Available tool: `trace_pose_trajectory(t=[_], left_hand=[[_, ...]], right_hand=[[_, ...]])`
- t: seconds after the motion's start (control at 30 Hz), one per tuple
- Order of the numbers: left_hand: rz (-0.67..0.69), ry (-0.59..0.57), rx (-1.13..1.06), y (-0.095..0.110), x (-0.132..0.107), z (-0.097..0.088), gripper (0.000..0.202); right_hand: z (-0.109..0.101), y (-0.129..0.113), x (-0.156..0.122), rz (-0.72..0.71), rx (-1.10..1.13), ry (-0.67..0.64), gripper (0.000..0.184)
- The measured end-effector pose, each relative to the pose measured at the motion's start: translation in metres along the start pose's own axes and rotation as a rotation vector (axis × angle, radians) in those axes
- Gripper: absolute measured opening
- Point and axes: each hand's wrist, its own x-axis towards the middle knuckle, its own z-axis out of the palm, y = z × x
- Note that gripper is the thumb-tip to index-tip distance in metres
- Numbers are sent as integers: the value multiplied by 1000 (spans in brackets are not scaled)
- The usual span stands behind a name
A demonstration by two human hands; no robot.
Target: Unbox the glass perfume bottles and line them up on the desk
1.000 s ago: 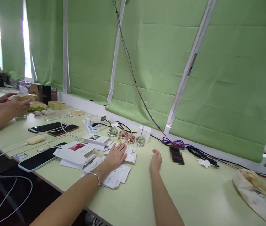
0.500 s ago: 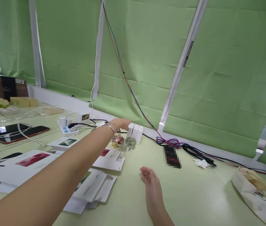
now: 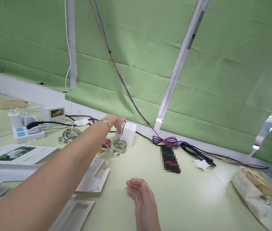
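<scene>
My left hand [image 3: 116, 122] reaches far across the pale green table [image 3: 198, 199] to a row of small white boxes [image 3: 129, 133] by the wall. Its fingers are pinched on the leftmost box, which they partly hide. A bracelet sits on that wrist. Just in front of the boxes lie round glass bottles: a clear one [image 3: 119, 145], a red-filled one [image 3: 106, 143] and another [image 3: 71, 133] further left. My right hand [image 3: 139, 192] hovers low over the table near me, palm up, fingers loosely curled, holding nothing.
Flat white cartons [image 3: 95, 176] and a printed sheet [image 3: 18, 154] lie at the left. A power strip [image 3: 26, 131] and small display [image 3: 53, 113] stand behind them. Black cables [image 3: 196, 150], a crumpled tissue [image 3: 200, 164] and a paper bag [image 3: 256, 192] lie at the right.
My left hand left the cartons and stretched out to the white boxes, closing on the leftmost. My right hand drew back toward me. The view swung right and closer.
</scene>
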Motion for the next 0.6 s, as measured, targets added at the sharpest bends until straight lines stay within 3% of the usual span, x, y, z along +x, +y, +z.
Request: trace_pose_trajectory(t=[0.1, 0.2, 0.3, 0.37, 0.47, 0.53, 0.6], left_hand=[[-38, -58, 47, -2, -4, -20, 83], [2, 0, 77, 9, -15, -62, 92], [118, 92, 121, 42, -47, -101, 96], [211, 132, 116, 73, -84, -105, 97], [254, 119, -18, 117, -153, -69, 89], [242, 97, -153, 136, -197, -26, 87], [210, 96, -259, 147, -230, 18, 89]], right_hand=[[1, -3, -2, -26, -22, 18, 45], [2, -6, -1, -51, -45, 39, 44], [3, -10, 0, -100, -137, 108, 47], [6, -14, -3, -225, -269, 159, 55], [13, -23, -17, -524, -541, 111, 73], [16, -28, -31, -674, -682, 74, 78], [16, -34, -43, -720, -774, 91, 70]])
